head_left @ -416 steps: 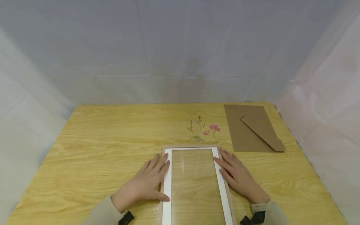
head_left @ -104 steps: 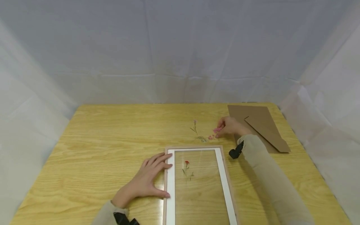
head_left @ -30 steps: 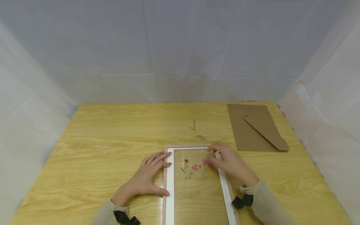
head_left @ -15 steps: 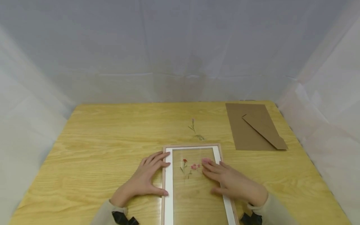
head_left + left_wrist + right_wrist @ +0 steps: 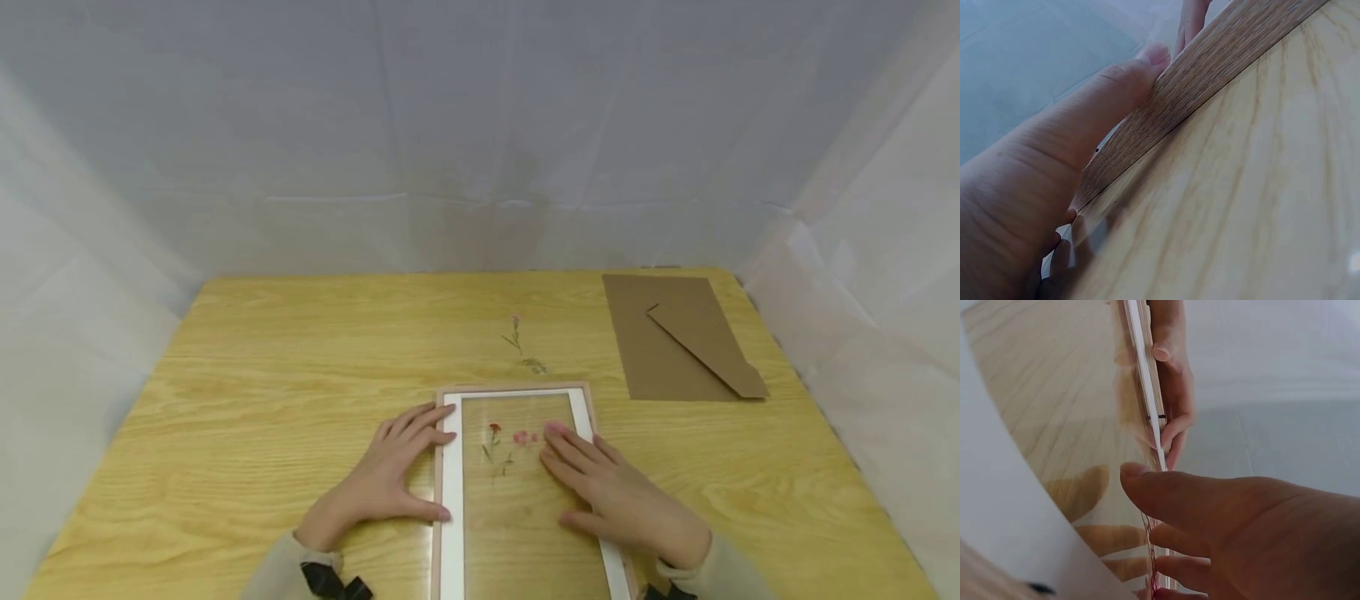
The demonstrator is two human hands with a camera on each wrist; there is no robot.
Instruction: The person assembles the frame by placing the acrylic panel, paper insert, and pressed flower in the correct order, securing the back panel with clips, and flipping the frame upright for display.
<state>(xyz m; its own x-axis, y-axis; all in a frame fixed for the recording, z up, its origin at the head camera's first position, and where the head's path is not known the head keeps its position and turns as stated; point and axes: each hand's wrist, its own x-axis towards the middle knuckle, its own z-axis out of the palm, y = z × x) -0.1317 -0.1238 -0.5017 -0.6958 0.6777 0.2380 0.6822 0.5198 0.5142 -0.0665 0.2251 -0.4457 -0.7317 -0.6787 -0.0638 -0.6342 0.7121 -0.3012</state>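
A picture frame (image 5: 453,546) with a light wooden edge, white border and clear pane lies flat at the table's near side. My left hand (image 5: 378,483) rests along its left edge, fingers spread; in the left wrist view the thumb (image 5: 1155,55) touches the wooden side (image 5: 1191,69). On the pane lie a red dried flower (image 5: 494,428) with a green stem and some pink blossoms (image 5: 522,437). My right hand (image 5: 618,492) lies over the pane's right side, fingers extended. Its fingertips touch a larger pink flower (image 5: 556,428) and partly hide it.
Behind the frame, a thin-stemmed dried flower (image 5: 515,333) and a pale green sprig (image 5: 535,365) lie on the wood-grain table (image 5: 262,375). A brown backing board (image 5: 637,350) with a stand leg (image 5: 701,354) lies at the back right. White sheeting (image 5: 480,133) hangs around the table.
The red flower and pink flowers have come from the table onto the pane. My right hand has let go of the pink flower, its fingers straightened over it. My left hand stays put.
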